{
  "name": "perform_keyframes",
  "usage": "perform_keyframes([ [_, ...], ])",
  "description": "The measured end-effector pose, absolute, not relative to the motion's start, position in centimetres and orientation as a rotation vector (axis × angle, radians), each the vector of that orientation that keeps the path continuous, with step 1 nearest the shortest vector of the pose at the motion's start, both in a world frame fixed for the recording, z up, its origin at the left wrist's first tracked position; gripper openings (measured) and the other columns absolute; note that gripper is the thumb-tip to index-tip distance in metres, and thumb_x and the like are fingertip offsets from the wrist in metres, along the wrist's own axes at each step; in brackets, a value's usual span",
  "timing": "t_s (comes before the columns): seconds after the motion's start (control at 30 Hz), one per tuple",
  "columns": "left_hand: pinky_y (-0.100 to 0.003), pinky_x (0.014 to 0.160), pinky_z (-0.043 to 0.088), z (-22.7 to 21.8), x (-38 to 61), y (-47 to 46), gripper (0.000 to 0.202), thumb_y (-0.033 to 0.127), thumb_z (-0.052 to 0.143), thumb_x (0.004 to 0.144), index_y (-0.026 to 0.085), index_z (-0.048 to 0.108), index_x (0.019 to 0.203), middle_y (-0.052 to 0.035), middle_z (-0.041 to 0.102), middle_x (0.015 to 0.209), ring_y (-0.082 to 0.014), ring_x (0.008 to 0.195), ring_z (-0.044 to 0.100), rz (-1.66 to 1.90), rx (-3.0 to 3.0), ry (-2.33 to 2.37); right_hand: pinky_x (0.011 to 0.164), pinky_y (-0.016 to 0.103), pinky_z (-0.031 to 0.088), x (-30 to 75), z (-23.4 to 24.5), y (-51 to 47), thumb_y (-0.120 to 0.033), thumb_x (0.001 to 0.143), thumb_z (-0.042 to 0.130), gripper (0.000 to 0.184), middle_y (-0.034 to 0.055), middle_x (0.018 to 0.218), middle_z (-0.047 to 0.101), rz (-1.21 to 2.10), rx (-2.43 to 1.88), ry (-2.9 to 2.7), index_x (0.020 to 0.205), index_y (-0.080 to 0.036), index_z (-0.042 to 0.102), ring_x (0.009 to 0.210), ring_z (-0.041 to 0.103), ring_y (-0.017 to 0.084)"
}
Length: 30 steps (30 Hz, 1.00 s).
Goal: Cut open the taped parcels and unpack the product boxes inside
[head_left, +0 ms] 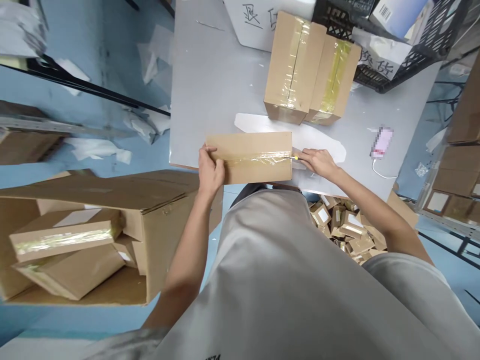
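A long cardboard box [255,170] lies near the table's front edge, with clear tape along its middle seam. My left hand [210,169] grips its left end, thumb on top and fingers around the far side. At the opposite end, my right hand [318,162] is closed around a small box cutter [296,158] with a yellow part showing. The cutter's tip meets the taped seam at the box's right edge; most of its handle is hidden by my fingers. Beneath and behind the box is a flat white sheet [330,145].
Two taped cardboard boxes [296,70] stand farther back on the grey table [210,75]. Beyond them are a white bin [258,25] and a black crate [412,65]. A pink phone [382,142] with a cable lies right. Large open carton [165,250] at left holds boxes; small boxes [348,225] pile below right.
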<state>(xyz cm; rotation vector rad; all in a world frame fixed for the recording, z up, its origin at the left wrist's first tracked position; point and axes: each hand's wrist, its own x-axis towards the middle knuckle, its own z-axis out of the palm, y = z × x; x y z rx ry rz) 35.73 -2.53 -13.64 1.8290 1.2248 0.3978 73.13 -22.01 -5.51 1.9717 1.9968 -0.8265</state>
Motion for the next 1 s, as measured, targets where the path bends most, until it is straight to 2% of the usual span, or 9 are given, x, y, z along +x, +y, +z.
perform_keyframes([
  [0.13, -0.061, 0.137, 0.041, -12.3, 39.9, -4.6, 0.034, 0.047, 0.058, 0.110, 0.024, 0.054, 0.135, -0.0222, 0.062, 0.153, -0.0406, 0.159, 0.052, 0.352, 1.873, 1.713, 0.069, 0.033, 0.033, 74.3, -7.1, -23.0, -0.038, 0.124, 0.037, 0.050, 0.0123, 0.128, 0.080, -0.831, 1.996, 2.115, 0.164, -0.028, 0.066, 0.113, 0.071, 0.027],
  [0.27, -0.062, 0.132, 0.043, -12.1, 40.3, -5.1, 0.031, 0.051, 0.057, 0.112, 0.025, 0.053, 0.129, -0.0214, 0.064, 0.149, -0.0412, 0.151, 0.057, 0.395, 1.861, 1.738, 0.071, 0.032, 0.037, 76.8, -8.8, -26.0, -0.036, 0.122, 0.041, 0.048, 0.0129, 0.123, 0.082, -0.873, 2.131, 2.070, 0.158, -0.026, 0.071, 0.107, 0.073, 0.027],
  [0.4, -0.059, 0.128, 0.046, -12.8, 37.7, -3.4, 0.028, 0.051, 0.057, 0.112, 0.026, 0.051, 0.124, -0.0186, 0.066, 0.142, -0.0386, 0.141, 0.063, 0.453, 1.859, 1.711, 0.081, 0.031, 0.048, 76.8, -11.8, -28.3, -0.041, 0.116, 0.053, 0.044, 0.0132, 0.124, 0.085, -1.074, 2.635, 1.815, 0.144, -0.019, 0.079, 0.103, 0.075, 0.026],
  [0.47, -0.056, 0.127, 0.047, -13.4, 36.0, -2.0, 0.027, 0.051, 0.056, 0.113, 0.026, 0.050, 0.122, -0.0167, 0.066, 0.137, -0.0354, 0.136, 0.064, 0.483, 1.854, 1.667, 0.082, 0.031, 0.051, 74.9, -13.6, -28.0, -0.053, 0.111, 0.063, 0.047, 0.0116, 0.109, 0.086, -1.240, 2.969, 1.510, 0.126, -0.014, 0.083, 0.094, 0.074, 0.025],
  [0.57, -0.050, 0.126, 0.049, -14.3, 33.5, 0.0, 0.028, 0.053, 0.056, 0.114, 0.026, 0.048, 0.118, -0.0137, 0.065, 0.131, -0.0299, 0.131, 0.064, 0.533, 1.820, 1.594, 0.067, 0.028, 0.049, 70.2, -15.6, -25.9, -0.076, 0.092, 0.080, 0.063, 0.0012, 0.073, 0.073, -1.654, 3.282, 0.834, 0.104, -0.014, 0.081, 0.070, 0.063, 0.019],
  [0.67, -0.046, 0.122, 0.051, -15.0, 31.4, 1.3, 0.031, 0.055, 0.056, 0.114, 0.026, 0.048, 0.116, -0.0118, 0.063, 0.127, -0.0266, 0.125, 0.064, 0.568, 1.777, 1.581, 0.057, 0.027, 0.043, 65.4, -15.8, -23.2, -0.085, 0.074, 0.088, 0.073, -0.0048, 0.060, 0.062, -2.021, 3.363, 0.389, 0.096, -0.016, 0.079, 0.058, 0.054, 0.015],
  [0.73, -0.046, 0.119, 0.053, -15.5, 30.4, 1.9, 0.034, 0.058, 0.057, 0.114, 0.025, 0.049, 0.114, -0.0116, 0.063, 0.126, -0.0260, 0.121, 0.064, 0.589, 1.772, 1.599, 0.056, 0.027, 0.043, 63.1, -14.7, -21.8, -0.086, 0.067, 0.090, 0.074, -0.0055, 0.057, 0.060, -2.114, 3.409, 0.339, 0.092, -0.017, 0.079, 0.057, 0.053, 0.014],
  [0.87, -0.045, 0.118, 0.055, -17.3, 30.6, 2.2, 0.043, 0.067, 0.052, 0.114, 0.024, 0.051, 0.115, -0.0129, 0.065, 0.126, -0.0257, 0.118, 0.065, 0.599, 1.721, 1.569, 0.057, 0.027, 0.047, 61.4, -10.2, -20.8, -0.079, 0.061, 0.096, 0.071, -0.0047, 0.062, 0.064, -1.997, 3.600, 0.357, 0.093, -0.018, 0.080, 0.056, 0.055, 0.013],
  [1.0, -0.049, 0.124, 0.052, -20.1, 34.6, 1.4, 0.056, 0.077, 0.046, 0.113, 0.022, 0.056, 0.125, -0.0180, 0.070, 0.133, -0.0302, 0.129, 0.069, 0.449, 1.576, 1.401, 0.057, 0.029, 0.053, 62.3, -4.6, -21.1, -0.072, 0.069, 0.095, 0.066, 0.0004, 0.074, 0.073, -1.467, 3.837, 0.446, 0.101, -0.016, 0.083, 0.060, 0.061, 0.014],
])
